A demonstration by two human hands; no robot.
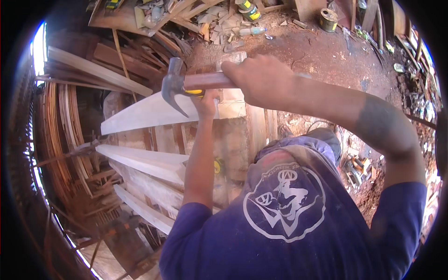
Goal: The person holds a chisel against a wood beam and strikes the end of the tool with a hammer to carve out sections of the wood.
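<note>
My right hand [266, 79] is closed around the wooden handle of a claw hammer [205, 81]. The hammer is raised in front of me, its dark metal head to the left and the claw curving down. Below and behind it, my left hand [206, 103] is closed on a tool with a yellow handle [194, 92]; the hammer partly covers this tool, and its working end does not show. The left hand is at the right end of a pale, planed wooden beam [149, 112]. A light wood block [232, 110] lies just right of that hand.
More pale beams [140, 161] lie nearer me on the left. A yellow tape measure [217, 166] is beside my left forearm. Stacked boards [70, 130] stand at the far left. Scrap wood, a plastic bottle [252, 31] and a tin can [328, 20] lie on the dirt floor beyond.
</note>
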